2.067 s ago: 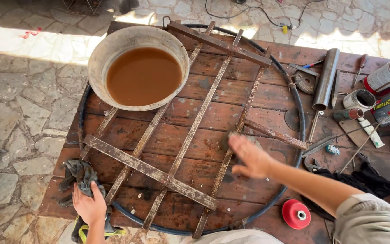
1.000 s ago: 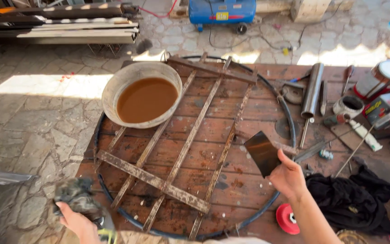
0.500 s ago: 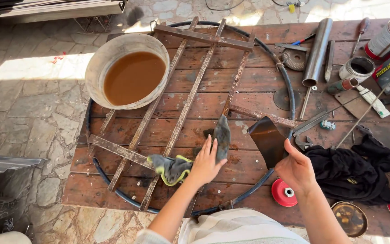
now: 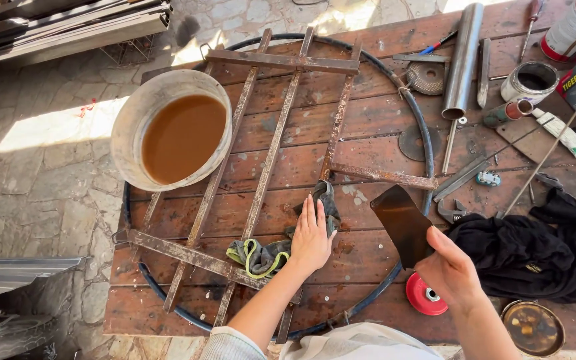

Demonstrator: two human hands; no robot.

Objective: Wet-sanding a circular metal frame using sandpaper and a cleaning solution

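Rusty round metal grate (image 4: 271,167) is laid across the brown wooden workbench (image 4: 368,120), a dark grey rag (image 4: 281,243) is pressed flat near its middle under the open left hand (image 4: 311,237), and a dark sandpaper sheet (image 4: 403,223) is pinched in the right hand (image 4: 449,270).

Left hand (image 4: 311,238) hides part of, seemingly, a glove (image 4: 261,255) (dirty).
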